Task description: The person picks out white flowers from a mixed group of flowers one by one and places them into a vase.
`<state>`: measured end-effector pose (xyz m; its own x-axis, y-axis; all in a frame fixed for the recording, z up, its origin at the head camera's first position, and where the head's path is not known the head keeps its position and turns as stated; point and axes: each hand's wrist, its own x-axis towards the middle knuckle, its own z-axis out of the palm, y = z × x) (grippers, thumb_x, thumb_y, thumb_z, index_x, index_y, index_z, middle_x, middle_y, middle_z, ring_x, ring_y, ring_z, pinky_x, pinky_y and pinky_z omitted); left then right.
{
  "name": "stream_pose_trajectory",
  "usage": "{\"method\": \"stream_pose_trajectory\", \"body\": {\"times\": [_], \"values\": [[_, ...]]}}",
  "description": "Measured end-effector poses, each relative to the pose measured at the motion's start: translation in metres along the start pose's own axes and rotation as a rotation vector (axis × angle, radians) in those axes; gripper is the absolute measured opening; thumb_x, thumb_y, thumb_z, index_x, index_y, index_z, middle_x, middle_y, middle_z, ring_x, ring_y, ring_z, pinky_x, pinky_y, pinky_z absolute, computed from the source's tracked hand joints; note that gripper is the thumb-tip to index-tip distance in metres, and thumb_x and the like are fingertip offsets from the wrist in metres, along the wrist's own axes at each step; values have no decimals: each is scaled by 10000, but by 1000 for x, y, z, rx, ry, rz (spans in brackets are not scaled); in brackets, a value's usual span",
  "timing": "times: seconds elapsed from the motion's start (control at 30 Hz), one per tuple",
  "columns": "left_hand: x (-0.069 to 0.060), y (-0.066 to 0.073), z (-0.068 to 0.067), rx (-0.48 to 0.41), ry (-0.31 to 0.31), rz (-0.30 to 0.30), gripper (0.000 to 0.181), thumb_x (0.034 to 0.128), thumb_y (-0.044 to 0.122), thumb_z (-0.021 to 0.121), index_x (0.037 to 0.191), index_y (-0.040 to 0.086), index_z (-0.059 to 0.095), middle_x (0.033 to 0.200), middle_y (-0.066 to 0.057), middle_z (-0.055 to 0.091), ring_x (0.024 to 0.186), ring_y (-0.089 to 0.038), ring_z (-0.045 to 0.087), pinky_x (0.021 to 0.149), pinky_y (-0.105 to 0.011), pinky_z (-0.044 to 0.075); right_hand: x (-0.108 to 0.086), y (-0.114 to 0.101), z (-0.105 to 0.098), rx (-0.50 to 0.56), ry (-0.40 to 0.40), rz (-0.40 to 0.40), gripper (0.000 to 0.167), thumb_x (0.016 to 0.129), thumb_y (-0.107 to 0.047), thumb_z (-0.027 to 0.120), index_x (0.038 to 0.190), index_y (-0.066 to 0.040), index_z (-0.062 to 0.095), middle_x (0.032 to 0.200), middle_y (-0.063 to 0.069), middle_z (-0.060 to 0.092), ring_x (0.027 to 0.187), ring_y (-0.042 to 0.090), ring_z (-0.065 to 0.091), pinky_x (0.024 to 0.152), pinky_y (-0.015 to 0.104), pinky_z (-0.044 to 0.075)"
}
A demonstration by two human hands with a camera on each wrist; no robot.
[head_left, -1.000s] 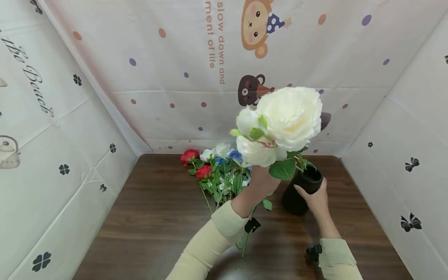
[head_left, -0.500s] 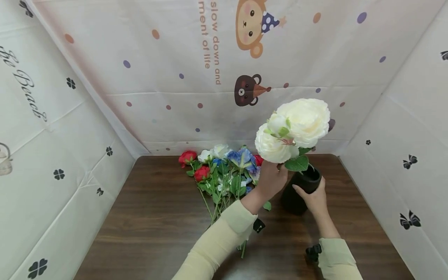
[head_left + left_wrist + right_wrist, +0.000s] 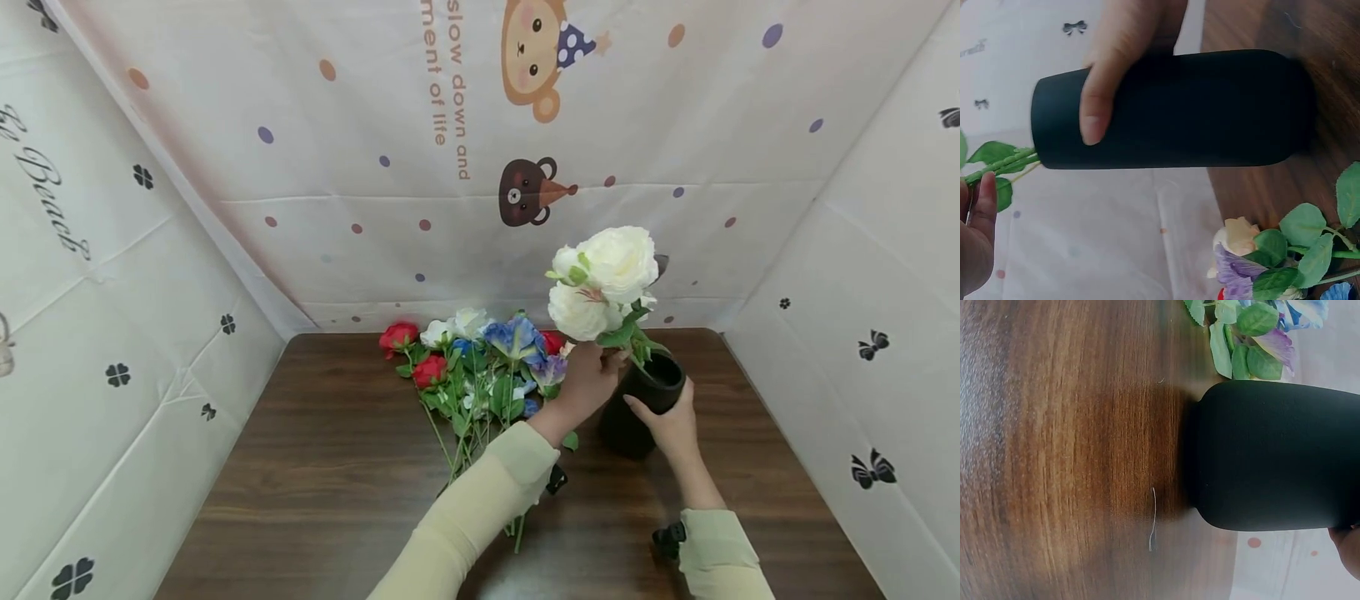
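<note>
White artificial flowers (image 3: 617,263) with green leaves stand above the mouth of a black vase (image 3: 633,421) at the table's right. My left hand (image 3: 587,385) pinches their green stem (image 3: 1004,165) just outside the rim, and the stem's lower end runs into the vase. Near the top, my right hand (image 3: 675,421) grips the vase, its thumb lying across the side in the left wrist view. The vase stands upright on the table. In the right wrist view only the vase's lower part and a bit of the hand show.
Left of the vase lies a bunch of artificial flowers (image 3: 480,375), with red, white, blue and purple heads and long stems toward the front. The brown wooden table (image 3: 315,500) meets printed white cloth walls (image 3: 360,267) at the back and sides.
The white flowers have moved from in front of my left forearm down to the vase mouth, and their stem has entered it. My left hand moved right; my right hand kept holding the vase.
</note>
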<state>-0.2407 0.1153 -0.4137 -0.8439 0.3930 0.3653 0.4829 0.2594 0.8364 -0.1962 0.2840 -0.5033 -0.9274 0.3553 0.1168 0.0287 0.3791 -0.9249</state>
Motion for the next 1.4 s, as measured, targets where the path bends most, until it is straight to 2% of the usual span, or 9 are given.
{"method": "stream_pose_trajectory", "body": {"times": [0.23, 0.43, 0.7, 0.77, 1.0, 1.17, 1.23, 1.33, 1.4], "values": [[5, -5, 7, 150, -34, 67, 275, 1023, -5, 541, 1288, 3, 615, 1015, -177, 708, 834, -244, 689, 700, -154, 470, 0, 2, 3, 24, -11, -37, 979, 899, -146, 770, 1616, -59, 108, 1618, 237, 268, 1462, 411, 340, 1187, 628, 281], [9, -5, 16, 249, -51, 23, 224, 1039, 78, 578, 1244, 42, 661, 1110, -126, 726, 982, -214, 728, 773, -153, 541, 2, 3, 5, 26, 5, -76, 937, 886, -69, 766, 1594, -30, 154, 1591, 244, 314, 1445, 395, 365, 1192, 610, 287], [11, -11, 22, 403, -108, -10, 203, 1030, 180, 625, 1195, 112, 723, 1053, -28, 768, 1048, -173, 683, 761, -159, 522, 1, 3, 6, 18, -20, -46, 954, 902, -76, 748, 1604, -9, 106, 1611, 295, 263, 1484, 458, 311, 1202, 662, 253], [11, -14, 22, 417, -108, 8, 151, 1027, 191, 633, 1096, 105, 737, 923, -7, 765, 972, -144, 684, 817, -168, 529, 2, 4, 6, 16, -29, -26, 963, 906, -90, 746, 1609, -14, 92, 1619, 295, 256, 1498, 462, 293, 1212, 664, 241], [12, -21, 21, 325, -83, 105, 154, 999, 200, 658, 987, 81, 755, 716, -44, 725, 896, -147, 632, 992, -201, 470, 0, 4, 5, 42, -35, -35, 967, 921, -105, 738, 1624, -59, 75, 1637, 261, 228, 1493, 448, 295, 1208, 661, 252], [14, -23, 20, 251, -107, 114, 398, 996, 171, 651, 631, 87, 516, 503, 33, 419, 579, -82, 414, 764, -140, 378, 0, 4, 6, 39, -34, -36, 968, 921, -108, 742, 1620, -42, 75, 1631, 276, 231, 1488, 462, 303, 1201, 663, 257], [15, -23, 21, 218, -108, 108, 444, 998, 165, 654, 605, 97, 460, 494, 65, 319, 538, -71, 330, 706, -179, 328, 0, 4, 6, 38, -33, -36, 962, 920, -116, 745, 1613, -32, 82, 1621, 284, 246, 1481, 461, 315, 1199, 657, 262], [13, -25, 21, 253, -105, 107, 349, 1004, 203, 661, 678, 105, 584, 490, 112, 307, 598, -17, 366, 836, -168, 387, 1, 6, 8, 47, -22, -44, 952, 918, -92, 740, 1608, -21, 87, 1620, 278, 246, 1471, 446, 325, 1199, 643, 269], [11, -26, 22, 245, -114, 124, 240, 1009, 198, 654, 795, 91, 669, 499, 84, 319, 568, -49, 380, 782, -189, 440, 0, 6, 8, 49, -8, -58, 944, 914, -57, 731, 1606, -9, 91, 1617, 276, 241, 1455, 438, 329, 1189, 641, 278]]}}
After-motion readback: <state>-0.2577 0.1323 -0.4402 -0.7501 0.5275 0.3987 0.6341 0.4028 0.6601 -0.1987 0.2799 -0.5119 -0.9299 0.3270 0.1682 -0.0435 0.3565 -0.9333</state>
